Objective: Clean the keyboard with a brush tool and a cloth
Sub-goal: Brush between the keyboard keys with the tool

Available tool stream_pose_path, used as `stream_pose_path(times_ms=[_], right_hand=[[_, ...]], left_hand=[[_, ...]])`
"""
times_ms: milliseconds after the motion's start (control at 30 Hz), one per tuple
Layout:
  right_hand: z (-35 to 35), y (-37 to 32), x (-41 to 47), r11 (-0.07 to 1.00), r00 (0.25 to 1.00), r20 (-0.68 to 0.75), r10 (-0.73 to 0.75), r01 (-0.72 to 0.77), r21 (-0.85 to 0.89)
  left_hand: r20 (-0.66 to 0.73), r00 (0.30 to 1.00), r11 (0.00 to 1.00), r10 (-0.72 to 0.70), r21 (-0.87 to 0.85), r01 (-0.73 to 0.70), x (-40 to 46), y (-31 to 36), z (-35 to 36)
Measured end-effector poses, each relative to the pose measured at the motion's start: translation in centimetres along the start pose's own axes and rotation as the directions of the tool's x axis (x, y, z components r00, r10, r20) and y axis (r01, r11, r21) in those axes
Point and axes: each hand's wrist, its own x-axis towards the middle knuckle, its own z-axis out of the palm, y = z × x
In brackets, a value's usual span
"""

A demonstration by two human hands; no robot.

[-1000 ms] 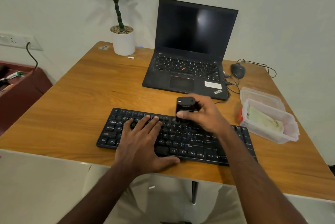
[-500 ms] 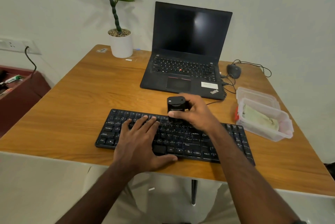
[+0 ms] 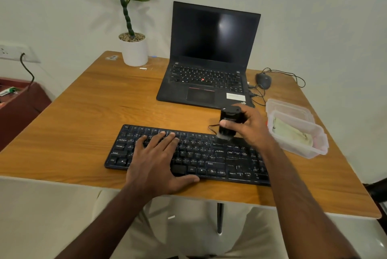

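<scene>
Meanwhile the right hand (image 3: 250, 127), its grip pinching the brush tool (image 3: 229, 123), had slid rightward along the keyboard (image 3: 209, 154) top row on the counter (image 3: 83, 122); bristles probably touched keys. Left hand (image 3: 155, 161) lay spread flat, steadying. Cloth (image 3: 291, 135) sat unused in its tub (image 3: 301, 150), so brushing continued.

Left half of the wooden table (image 3: 88, 112) is bare: open passage there. Black flat keyboard (image 3: 209, 154) spans the near edge. Open black laptop (image 3: 209, 66) blocks rear centre; white plant pot (image 3: 134, 51) rear left. Clear plastic containers (image 3: 297, 131) crowd the right edge, just beside the keyboard's right end.
</scene>
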Motion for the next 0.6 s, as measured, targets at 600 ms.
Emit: stream_pose_path(times_ms=[600], right_hand=[[-1.2,1.1,-1.7,1.0,0.993,-0.113,0.025,-0.027,-0.016]], left_hand=[[0.005,1.0,1.0,-0.002,0.015,0.002,-0.1,0.1,-0.2]])
